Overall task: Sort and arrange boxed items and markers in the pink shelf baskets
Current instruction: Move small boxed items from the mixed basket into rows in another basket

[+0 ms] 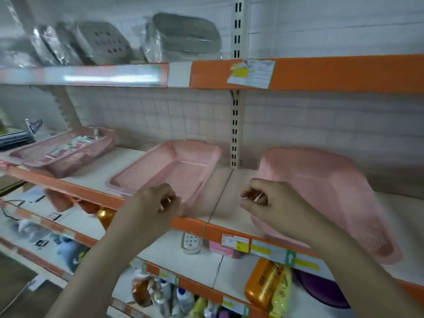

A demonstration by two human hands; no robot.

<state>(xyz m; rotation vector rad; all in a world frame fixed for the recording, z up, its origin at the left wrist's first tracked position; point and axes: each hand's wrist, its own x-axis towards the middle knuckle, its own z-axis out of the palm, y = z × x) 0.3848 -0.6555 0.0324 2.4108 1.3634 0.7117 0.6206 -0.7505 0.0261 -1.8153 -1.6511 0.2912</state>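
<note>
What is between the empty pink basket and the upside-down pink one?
In the head view, only bare shelf board and the slotted upright post at the back lie between the empty basket and the overturned basket.

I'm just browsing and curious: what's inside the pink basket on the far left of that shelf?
The left pink basket holds a jumble of small boxed or packaged items, too blurred to identify. Whatever lies beneath them or behind its near wall is hidden.
</note>
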